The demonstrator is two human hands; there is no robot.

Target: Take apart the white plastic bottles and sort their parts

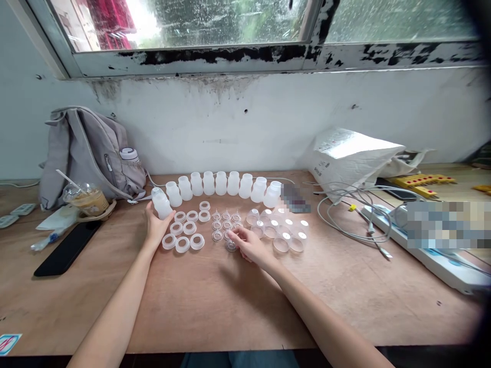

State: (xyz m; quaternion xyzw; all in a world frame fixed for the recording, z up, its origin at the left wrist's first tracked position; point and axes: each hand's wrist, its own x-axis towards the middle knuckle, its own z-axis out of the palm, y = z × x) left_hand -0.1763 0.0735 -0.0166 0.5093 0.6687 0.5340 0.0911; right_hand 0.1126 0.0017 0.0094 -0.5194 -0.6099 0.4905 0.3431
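Left hand (156,225) fingers grip a bottle (161,203) — right hand (248,244) fingers pinch a nipple (231,240).

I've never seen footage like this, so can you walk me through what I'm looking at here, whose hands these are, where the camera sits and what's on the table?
This is a single picture from a camera worn on a person's head, looking down at their own two bare hands; there is no machine. The left hand holds a small white plastic bottle at the end of a curved row of bottles. The right hand touches a small clear nipple. On the wooden table lie white rings and clear caps. To the left are a grey backpack, an iced drink and a black phone; to the right, cables and a white bag.
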